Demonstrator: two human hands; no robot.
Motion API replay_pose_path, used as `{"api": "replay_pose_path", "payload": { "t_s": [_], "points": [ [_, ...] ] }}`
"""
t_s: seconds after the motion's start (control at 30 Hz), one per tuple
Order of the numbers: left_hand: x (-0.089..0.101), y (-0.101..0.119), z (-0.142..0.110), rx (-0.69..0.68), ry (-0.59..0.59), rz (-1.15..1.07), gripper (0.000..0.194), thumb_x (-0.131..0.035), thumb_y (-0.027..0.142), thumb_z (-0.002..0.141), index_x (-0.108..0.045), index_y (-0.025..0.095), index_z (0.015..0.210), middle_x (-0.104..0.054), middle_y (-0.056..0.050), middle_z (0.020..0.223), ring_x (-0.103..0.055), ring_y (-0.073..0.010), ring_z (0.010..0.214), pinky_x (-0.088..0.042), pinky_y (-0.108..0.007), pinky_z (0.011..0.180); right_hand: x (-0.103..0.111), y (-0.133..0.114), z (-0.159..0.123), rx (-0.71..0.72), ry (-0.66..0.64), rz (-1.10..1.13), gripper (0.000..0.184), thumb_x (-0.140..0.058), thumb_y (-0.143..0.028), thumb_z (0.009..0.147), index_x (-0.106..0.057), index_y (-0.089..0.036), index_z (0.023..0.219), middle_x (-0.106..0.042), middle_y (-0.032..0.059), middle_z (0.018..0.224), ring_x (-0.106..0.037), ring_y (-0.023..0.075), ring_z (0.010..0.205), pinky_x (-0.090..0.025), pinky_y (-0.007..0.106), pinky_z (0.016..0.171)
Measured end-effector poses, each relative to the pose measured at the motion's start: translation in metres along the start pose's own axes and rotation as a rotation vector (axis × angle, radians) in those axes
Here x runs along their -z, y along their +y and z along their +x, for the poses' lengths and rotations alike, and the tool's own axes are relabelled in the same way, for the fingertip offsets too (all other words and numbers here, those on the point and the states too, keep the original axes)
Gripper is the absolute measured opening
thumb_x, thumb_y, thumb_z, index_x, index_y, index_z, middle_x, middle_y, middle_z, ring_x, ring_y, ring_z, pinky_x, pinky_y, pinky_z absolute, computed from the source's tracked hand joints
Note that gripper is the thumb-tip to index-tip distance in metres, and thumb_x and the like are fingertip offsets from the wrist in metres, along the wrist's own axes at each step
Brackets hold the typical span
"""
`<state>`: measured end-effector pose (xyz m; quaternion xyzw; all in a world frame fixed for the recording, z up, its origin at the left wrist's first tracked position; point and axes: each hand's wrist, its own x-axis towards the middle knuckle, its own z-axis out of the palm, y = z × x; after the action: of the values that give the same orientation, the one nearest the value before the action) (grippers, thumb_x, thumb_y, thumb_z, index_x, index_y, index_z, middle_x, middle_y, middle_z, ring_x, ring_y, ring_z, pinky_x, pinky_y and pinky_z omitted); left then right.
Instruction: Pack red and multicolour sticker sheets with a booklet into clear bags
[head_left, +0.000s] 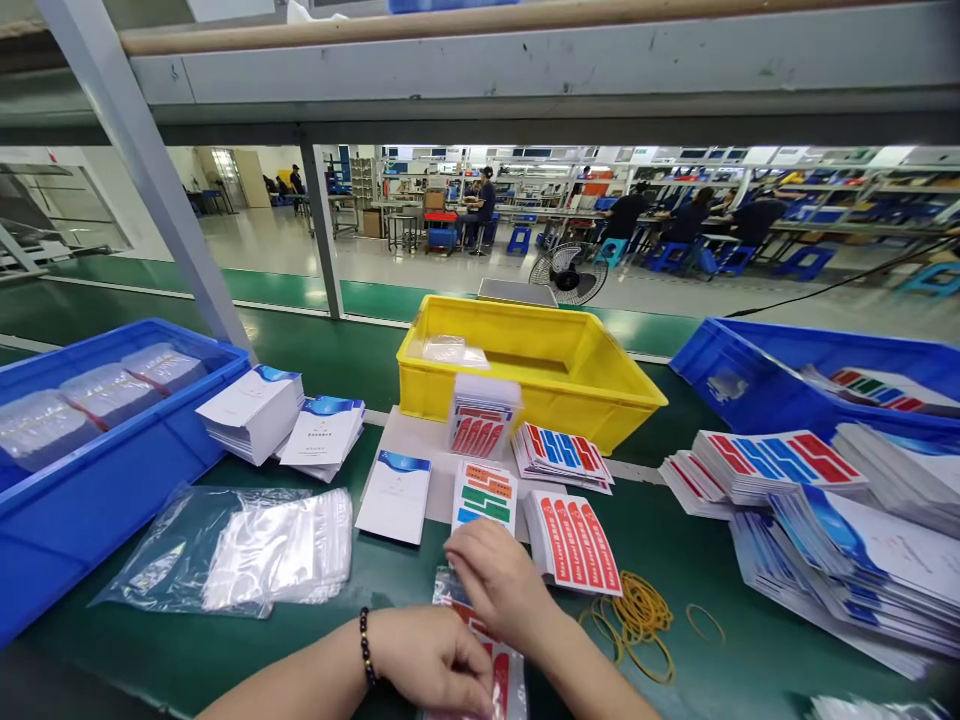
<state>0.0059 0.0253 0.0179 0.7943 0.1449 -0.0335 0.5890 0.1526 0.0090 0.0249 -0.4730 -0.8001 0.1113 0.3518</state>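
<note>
A clear plastic bag (512, 672) with red-and-white sticker sheets inside lies in front of me on the green table. My left hand (431, 655), wearing a dark beaded bracelet, has its fingers curled on the lower part of this bag. Over the bag's upper end, my right hand (501, 580) is closed with bent fingers; its fingertips hide whatever is between them. Just beyond them is a sheet of orange, green and blue stickers (485, 492). A white booklet with a blue top (395, 498) lies to its left, and a stack of red level stickers (577, 540) to its right.
Behind stands a yellow bin (525, 385), with blue bins (112, 470) (750, 370) at either side. Empty bags (281, 550) and booklet stacks (251, 410) lie left. Rubber bands (641, 610) and more booklets (870, 560) lie right. A shelf beam (525, 65) crosses above.
</note>
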Motion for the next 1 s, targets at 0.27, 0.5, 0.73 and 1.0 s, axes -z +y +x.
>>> {"api": "replay_pose_path", "payload": {
  "t_s": [0.27,0.5,0.73,1.0],
  "points": [
    [-0.006,-0.015,0.007,0.062,-0.155,-0.040,0.013,-0.059,0.009,0.074,-0.055,0.014,0.063,-0.045,0.009,0.050,-0.039,-0.0032,0.042,-0.032,-0.013,0.046,-0.062,-0.003,0.050,0.084,-0.261,-0.472,0.019,-0.061,-0.017,0.069,-0.060,-0.012,0.087,-0.059,0.0121,0.084,-0.050,0.0248,0.081,-0.038,0.040,0.076],
    [-0.003,-0.007,0.002,-0.125,0.125,-0.444,0.052,-0.057,0.065,0.065,-0.061,0.013,0.064,-0.048,0.003,0.052,-0.037,-0.0062,0.045,-0.028,-0.019,0.045,-0.022,0.004,0.041,0.144,0.020,-0.395,0.022,-0.042,-0.008,0.083,-0.063,-0.015,0.086,-0.058,0.0078,0.077,-0.051,0.0188,0.073,-0.039,0.034,0.070],
    [-0.003,-0.021,0.014,-0.243,0.400,-1.153,0.091,-0.030,0.085,0.060,-0.059,0.011,0.105,-0.052,0.001,0.049,-0.038,-0.0074,0.037,-0.027,-0.020,0.040,0.059,-0.015,-0.001,0.207,0.098,-0.196,0.032,-0.046,-0.008,0.082,-0.058,-0.024,0.107,-0.060,0.0063,0.085,-0.056,0.0182,0.077,-0.045,0.032,0.065],
    [-0.003,-0.022,0.015,-0.129,0.334,-1.358,0.036,-0.061,0.021,0.058,-0.067,0.002,0.089,-0.068,-0.011,0.066,-0.061,-0.0171,0.056,-0.045,-0.026,0.060,0.063,0.001,-0.042,-0.103,0.373,0.016,0.020,-0.040,-0.025,0.090,-0.059,-0.019,0.088,-0.062,0.0056,0.079,-0.059,0.0198,0.075,-0.047,0.033,0.066]
  ]
}}
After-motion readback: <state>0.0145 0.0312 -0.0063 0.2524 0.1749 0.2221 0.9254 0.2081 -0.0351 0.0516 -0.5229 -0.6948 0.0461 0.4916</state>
